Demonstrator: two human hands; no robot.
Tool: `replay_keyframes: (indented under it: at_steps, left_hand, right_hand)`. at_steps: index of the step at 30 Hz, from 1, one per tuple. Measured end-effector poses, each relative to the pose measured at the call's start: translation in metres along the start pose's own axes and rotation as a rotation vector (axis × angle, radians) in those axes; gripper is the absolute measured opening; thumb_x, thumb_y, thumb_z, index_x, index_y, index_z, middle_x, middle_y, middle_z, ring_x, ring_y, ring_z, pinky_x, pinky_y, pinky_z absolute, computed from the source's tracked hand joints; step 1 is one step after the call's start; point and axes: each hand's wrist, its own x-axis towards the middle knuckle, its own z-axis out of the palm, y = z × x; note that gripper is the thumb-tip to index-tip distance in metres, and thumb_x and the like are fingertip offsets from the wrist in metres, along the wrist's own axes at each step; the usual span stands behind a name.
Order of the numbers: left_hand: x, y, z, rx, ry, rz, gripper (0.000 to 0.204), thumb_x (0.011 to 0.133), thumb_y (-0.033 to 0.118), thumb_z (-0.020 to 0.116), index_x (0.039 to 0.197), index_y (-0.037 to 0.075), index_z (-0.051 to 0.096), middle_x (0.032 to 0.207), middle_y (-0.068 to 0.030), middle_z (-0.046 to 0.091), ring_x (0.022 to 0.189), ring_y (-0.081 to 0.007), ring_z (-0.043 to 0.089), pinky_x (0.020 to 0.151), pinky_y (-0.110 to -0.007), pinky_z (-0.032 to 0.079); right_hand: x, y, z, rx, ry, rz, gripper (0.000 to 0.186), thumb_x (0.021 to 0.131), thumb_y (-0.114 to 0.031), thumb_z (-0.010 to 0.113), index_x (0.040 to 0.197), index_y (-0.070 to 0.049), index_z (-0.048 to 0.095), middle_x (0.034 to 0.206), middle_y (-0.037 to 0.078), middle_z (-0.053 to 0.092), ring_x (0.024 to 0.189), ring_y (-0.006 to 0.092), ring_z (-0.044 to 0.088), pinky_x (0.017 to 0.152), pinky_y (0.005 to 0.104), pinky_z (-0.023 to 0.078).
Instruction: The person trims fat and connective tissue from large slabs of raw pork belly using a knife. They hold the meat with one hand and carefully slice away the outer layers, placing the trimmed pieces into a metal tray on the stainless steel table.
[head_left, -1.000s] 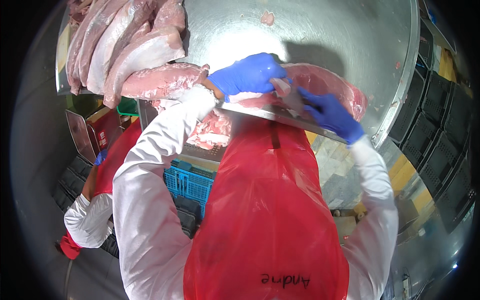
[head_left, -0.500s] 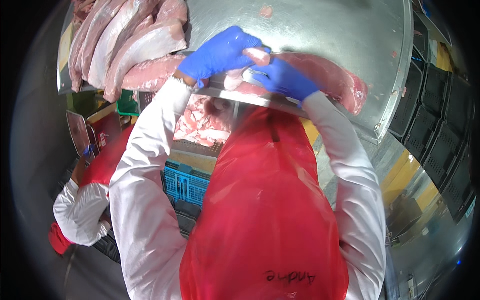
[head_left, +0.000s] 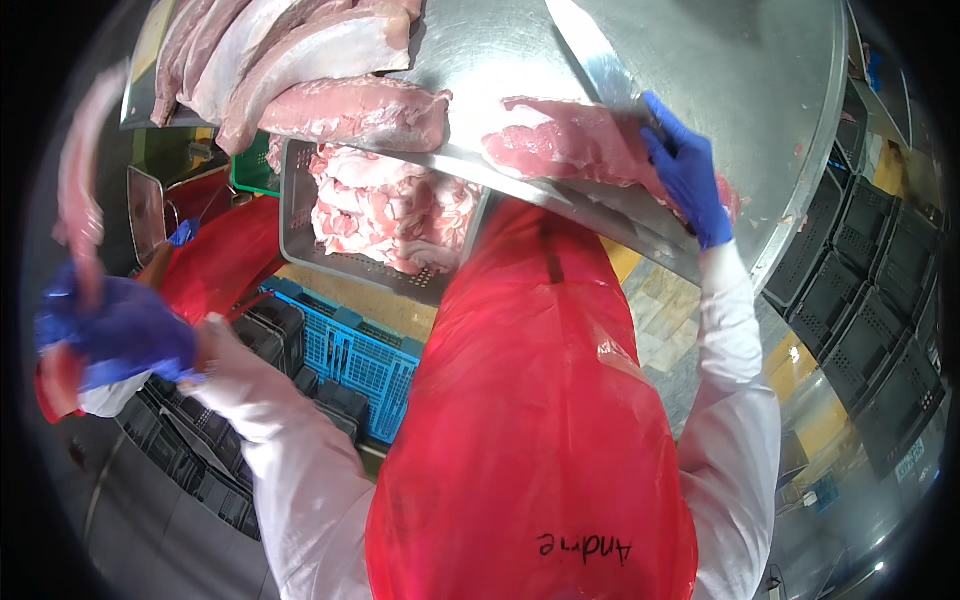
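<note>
Far out at the left, my left hand [head_left: 120, 325], blue-gloved and smeared by motion, is closed on a long pale strip of meat [head_left: 80, 185] that stands up from it. A reddish bit also shows below that hand. Over the steel table [head_left: 490, 60], my right hand [head_left: 690, 175], gloved in blue too, grips a knife [head_left: 595, 50]; its broad blade points away from me and its handle is mostly hidden. Beneath the right hand lies a piece of pink meat [head_left: 560, 140], partly covered by it. Another thick piece of meat [head_left: 355, 112] rests left of it, by the near edge.
Several long meat pieces [head_left: 300, 60] lie side by side at the table's far left. Below the edge, a grey crate [head_left: 295, 240] holds trimmings [head_left: 390, 215]. A blue crate [head_left: 350, 350] stands lower. Another person's red apron [head_left: 235, 250] shows at left. Black crates [head_left: 850, 250] line the right.
My left hand has swung from the table out to the left with the meat strip. My right hand has moved right, and the knife blade now shows plainly.
</note>
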Motion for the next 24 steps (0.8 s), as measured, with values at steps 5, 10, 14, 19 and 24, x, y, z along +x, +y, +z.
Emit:
replay_keyframes:
  at_steps: [5,10,14,19,24]
  left_hand:
    - [-0.281,-0.091,-0.047,0.458,-1.140,-0.520,0.023,0.094,0.019,0.064,0.106,0.000,0.064,0.106,-0.0165,0.066,0.091,-0.0282,0.064,0.079,-0.042,0.052]
    - [-0.393,-0.038,-0.078,0.302,-1.517,-0.916,0.053,0.088,0.033,0.075,0.126,-0.003,0.064,0.116,-0.0238,0.070,0.103,-0.0341,0.070,0.086,-0.040,0.054]
    - [-0.400,-0.032,-0.080,0.174,-1.439,-0.977,0.049,0.090,0.032,0.074,0.122,-0.004,0.066,0.108,-0.0226,0.072,0.091,-0.0290,0.072,0.079,-0.038,0.055]
    - [-0.372,-0.041,-0.044,0.077,-1.343,-0.922,0.039,0.094,0.026,0.072,0.118,-0.004,0.067,0.091,-0.0115,0.072,0.080,-0.0141,0.063,0.074,-0.031,0.052]
    - [-0.332,-0.034,-0.032,0.065,-1.168,-1.017,0.034,0.096,0.023,0.070,0.119,-0.003,0.067,0.091,-0.0099,0.073,0.080,-0.0112,0.061,0.072,-0.029,0.051]
  right_hand:
    - [-0.065,0.026,0.044,0.042,-0.042,0.100,0.047,0.094,-0.007,0.060,0.141,-0.004,0.055,0.114,0.018,0.072,0.088,0.0190,0.068,0.082,0.0317,0.052]
    - [-0.106,0.017,0.041,-0.183,-0.105,0.235,0.054,0.095,-0.011,0.063,0.147,-0.013,0.050,0.077,0.019,0.064,0.064,0.0124,0.053,0.065,0.0311,0.049]
    - [-0.108,0.017,0.040,-0.206,-0.109,0.085,0.051,0.096,-0.010,0.062,0.146,-0.010,0.051,0.083,0.023,0.067,0.065,0.0196,0.061,0.069,0.0345,0.051]
    - [-0.027,0.014,0.092,-0.113,-0.131,0.094,0.050,0.095,-0.009,0.061,0.144,-0.005,0.052,0.097,0.027,0.070,0.074,0.0254,0.067,0.076,0.0378,0.052]
    - [-0.051,0.030,0.079,-0.208,-0.099,-0.255,0.050,0.095,-0.012,0.060,0.144,-0.004,0.052,0.097,0.028,0.069,0.079,0.0316,0.069,0.076,0.0406,0.052]
